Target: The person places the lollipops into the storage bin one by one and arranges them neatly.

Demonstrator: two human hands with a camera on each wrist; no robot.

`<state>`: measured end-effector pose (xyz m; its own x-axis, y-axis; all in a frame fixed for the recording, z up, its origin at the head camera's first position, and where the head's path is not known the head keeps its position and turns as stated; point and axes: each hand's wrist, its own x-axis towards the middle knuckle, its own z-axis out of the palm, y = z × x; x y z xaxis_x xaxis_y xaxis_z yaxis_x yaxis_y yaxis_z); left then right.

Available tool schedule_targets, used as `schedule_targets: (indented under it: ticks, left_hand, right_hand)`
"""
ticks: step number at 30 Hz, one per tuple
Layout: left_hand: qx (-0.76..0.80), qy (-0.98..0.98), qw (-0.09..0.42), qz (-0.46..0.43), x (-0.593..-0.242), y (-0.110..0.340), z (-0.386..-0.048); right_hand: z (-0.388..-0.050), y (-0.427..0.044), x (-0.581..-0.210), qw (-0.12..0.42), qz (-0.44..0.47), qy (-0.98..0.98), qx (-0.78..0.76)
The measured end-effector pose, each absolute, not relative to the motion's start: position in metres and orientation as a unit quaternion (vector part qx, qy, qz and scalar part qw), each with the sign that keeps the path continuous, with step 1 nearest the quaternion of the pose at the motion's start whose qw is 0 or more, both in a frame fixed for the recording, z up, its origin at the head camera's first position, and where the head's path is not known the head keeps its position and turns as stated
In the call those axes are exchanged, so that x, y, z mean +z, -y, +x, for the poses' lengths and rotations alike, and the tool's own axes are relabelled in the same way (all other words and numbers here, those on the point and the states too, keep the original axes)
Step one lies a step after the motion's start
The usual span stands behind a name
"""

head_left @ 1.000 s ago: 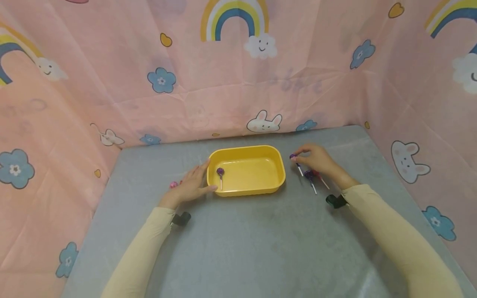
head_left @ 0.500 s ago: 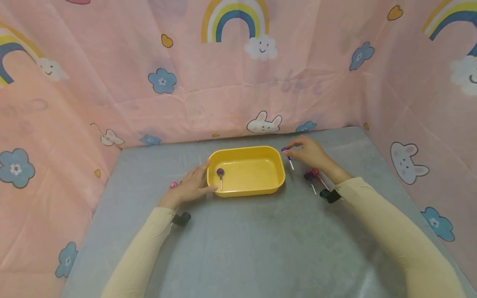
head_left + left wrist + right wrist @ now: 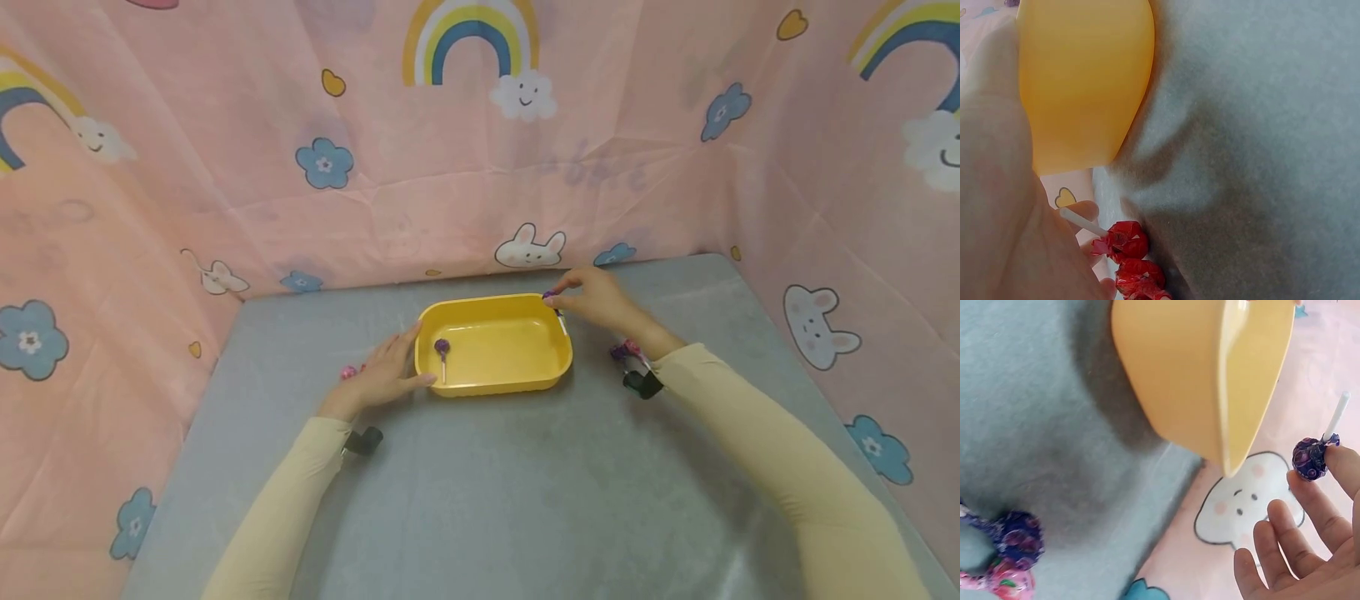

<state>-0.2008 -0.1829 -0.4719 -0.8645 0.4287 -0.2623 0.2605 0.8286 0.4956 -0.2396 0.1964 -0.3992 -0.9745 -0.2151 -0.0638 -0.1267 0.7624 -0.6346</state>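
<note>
A yellow plastic basin (image 3: 495, 389) stands on the grey table, with one purple-wrapped lollipop (image 3: 442, 345) inside at its left end. My left hand (image 3: 381, 375) rests against the basin's left end, fingers fairly straight and thumb at the front corner. Beside that hand in the left wrist view lie two red-wrapped lollipops (image 3: 1127, 240), partly overlapping. Over the basin's back right corner, my right hand (image 3: 597, 302) pinches another purple lollipop (image 3: 1310, 459) by its wrapped head between thumb and index finger; its white stick points away from the fingers.
Right of the basin lie a purple lollipop (image 3: 1020, 540) and a pink-red one (image 3: 1010, 581), partly under the right wrist in the head view. A pink lollipop head (image 3: 348, 372) shows left of the left hand. A pink printed cloth (image 3: 450, 192) hangs behind the table (image 3: 510, 500).
My right hand has carried the pinched purple lollipop leftward and slightly back, from beside the basin to over its right rim. The left hand and basin have stayed in place.
</note>
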Motion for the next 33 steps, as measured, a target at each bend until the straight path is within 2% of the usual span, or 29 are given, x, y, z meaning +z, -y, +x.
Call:
schedule_targets:
  ticks: [24,33]
  left_hand:
    - [0.231,-0.938,0.193,0.174,-0.472,0.183,-0.201]
    - [0.233,-0.937,0.193,0.173,-0.469,0.182,-0.199]
  right_hand:
    - [-0.253,-0.146,-0.385,0.041,-0.151,-0.922,-0.354]
    - [-0.260,-0.127,-0.384,0.061,-0.147,-0.923,-0.349]
